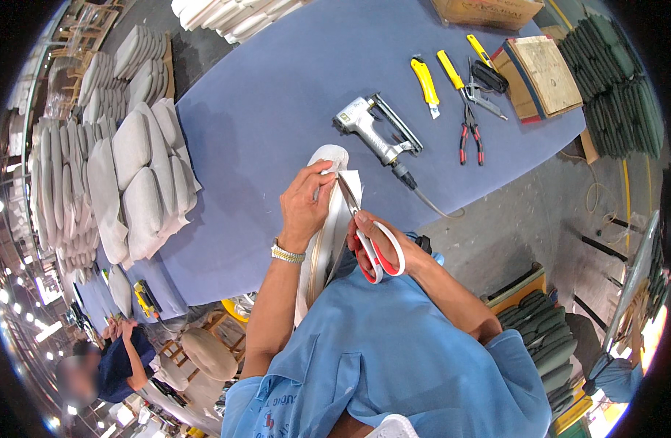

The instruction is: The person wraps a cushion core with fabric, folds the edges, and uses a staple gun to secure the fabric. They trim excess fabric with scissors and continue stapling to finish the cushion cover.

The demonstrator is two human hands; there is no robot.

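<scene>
Scissors [387,260] with red-and-white handles are above the table's [255,109] near edge, the long axis slanting, the tips pointing away from the person and slightly left. The right hand [375,244] grips the handle loops; the left hand [307,196] pinches a white padded strip [331,153] beside the tips. The strip's long axis runs from the person's body toward the far edge, rounded end foremost. Right of it lies a silver staple gun [375,128]; closer to the right end are a yellow cutter [425,84], pliers [464,139] and a box [551,77].
</scene>
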